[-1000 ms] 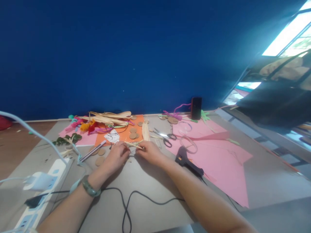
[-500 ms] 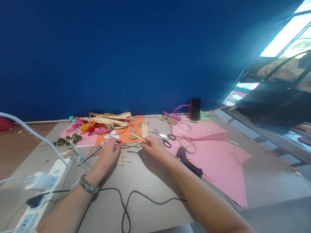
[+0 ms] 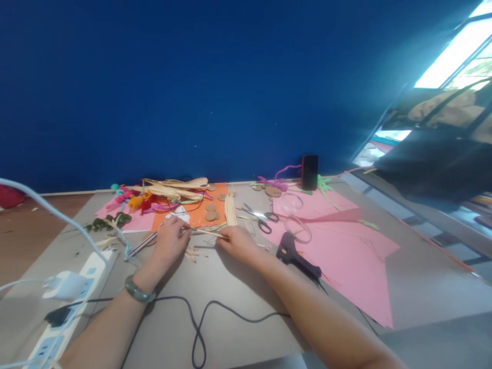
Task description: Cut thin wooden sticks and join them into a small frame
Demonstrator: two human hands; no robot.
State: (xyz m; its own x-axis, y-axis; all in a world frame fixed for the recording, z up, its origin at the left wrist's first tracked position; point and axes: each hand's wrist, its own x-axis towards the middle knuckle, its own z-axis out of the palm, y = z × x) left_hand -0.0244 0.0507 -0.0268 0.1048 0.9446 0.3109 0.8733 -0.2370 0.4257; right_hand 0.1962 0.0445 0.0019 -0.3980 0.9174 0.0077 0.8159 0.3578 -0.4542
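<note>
My left hand (image 3: 172, 240) is closed around a slim striped pen (image 3: 143, 245), whose tail sticks out toward the lower left. A thin tan strip (image 3: 207, 232), like raffia or dried husk, runs from the fingers of that hand to my right hand (image 3: 236, 245). The right fingers pinch the strip's other end. How the strip meets the pen is hidden by the left fingers. Just beyond the right hand lies a flat bundle of pale strips (image 3: 230, 209). Small tan scraps (image 3: 195, 253) rest on the table below the strip.
Scissors (image 3: 263, 218) and a black glue gun (image 3: 295, 258) lie right of my hands, beside pink paper (image 3: 346, 266). Brown discs (image 3: 211, 211) sit on orange paper (image 3: 192, 219). A phone (image 3: 309, 172) leans on the blue wall. A power strip (image 3: 73, 307) and black cable (image 3: 230, 313) occupy the front.
My right hand has moved slightly left and down. The strip's free end, which pointed up over the discs, now stretches nearly straight between my hands. My left hand has shifted slightly.
</note>
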